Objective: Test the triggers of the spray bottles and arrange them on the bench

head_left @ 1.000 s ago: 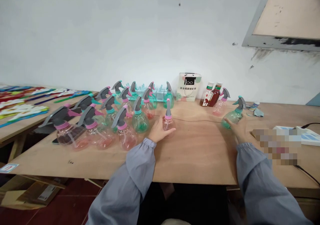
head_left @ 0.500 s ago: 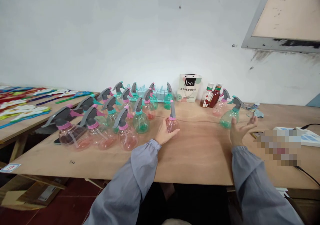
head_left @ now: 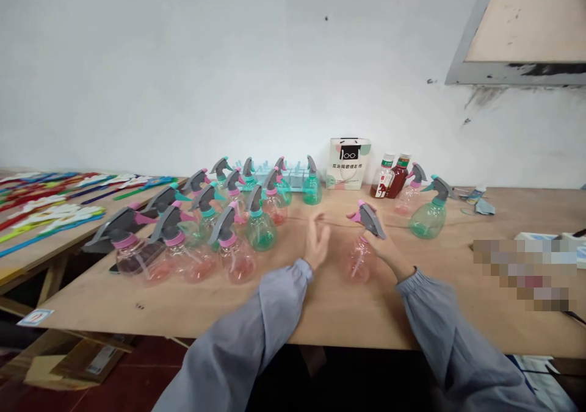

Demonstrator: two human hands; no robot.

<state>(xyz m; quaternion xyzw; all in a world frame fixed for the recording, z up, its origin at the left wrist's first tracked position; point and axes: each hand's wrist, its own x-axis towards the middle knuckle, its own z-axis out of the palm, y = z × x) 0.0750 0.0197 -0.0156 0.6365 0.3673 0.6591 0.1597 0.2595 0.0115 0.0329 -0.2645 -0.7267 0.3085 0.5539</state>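
A clear pink spray bottle (head_left: pixel 359 259) with a grey and pink trigger head is in my right hand (head_left: pixel 383 241), whose fingers wrap round its neck and head from the right. To its left, my left hand (head_left: pixel 317 241) holds nothing, its fingers apart and the palm turned toward the bottle. Nearest to my left hand among the others is a green spray bottle (head_left: pixel 261 230). Beside that one, toward me, stands a pink spray bottle (head_left: pixel 237 262). Another green spray bottle (head_left: pixel 427 219) stands on the right, beyond my right hand.
Several more pink and green spray bottles crowd the left of the wooden table (head_left: pixel 293 314). Along the wall are a paper bag (head_left: pixel 348 165), two drink bottles (head_left: pixel 397 177) and a pale blue rack (head_left: pixel 296 179). Colourful flower-topped sticks (head_left: pixel 59 216) lie on another table.
My left hand has let go of the pink spray bottle. My right hand has come in from the right and taken it by the head. The bottle now stands farther right, its head turned.
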